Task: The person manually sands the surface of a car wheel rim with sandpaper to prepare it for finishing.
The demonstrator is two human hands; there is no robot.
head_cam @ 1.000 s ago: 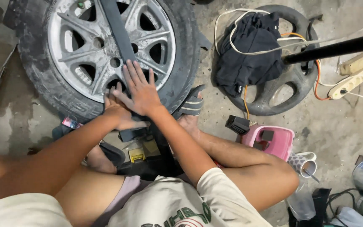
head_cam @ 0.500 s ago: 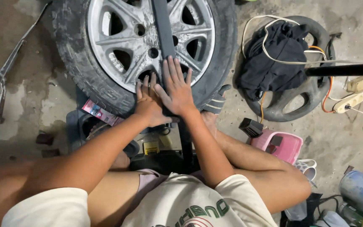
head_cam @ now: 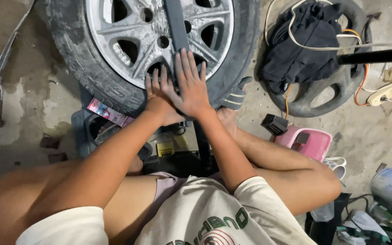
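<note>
Both hands lie flat, fingers spread, clamped on nothing: right hand (head_cam: 190, 86) overlapping left hand (head_cam: 159, 97). The dark bar (head_cam: 176, 25) runs straight ahead from the fingertips (lengthwise across the wheel (head_cam: 128, 41))

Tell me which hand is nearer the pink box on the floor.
Right. The right hand lies flat on the dark bar across the wheel, on the side toward the pink box. The left hand sits partly under it, farther away.

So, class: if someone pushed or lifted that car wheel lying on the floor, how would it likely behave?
The wheel probably feels heavy: metal rim with a thick rubber tyre. Lying flat, it likely scrapes rather than rolls. Both hands, left hand and right hand, press near its rim, suggesting stiffness.
</note>
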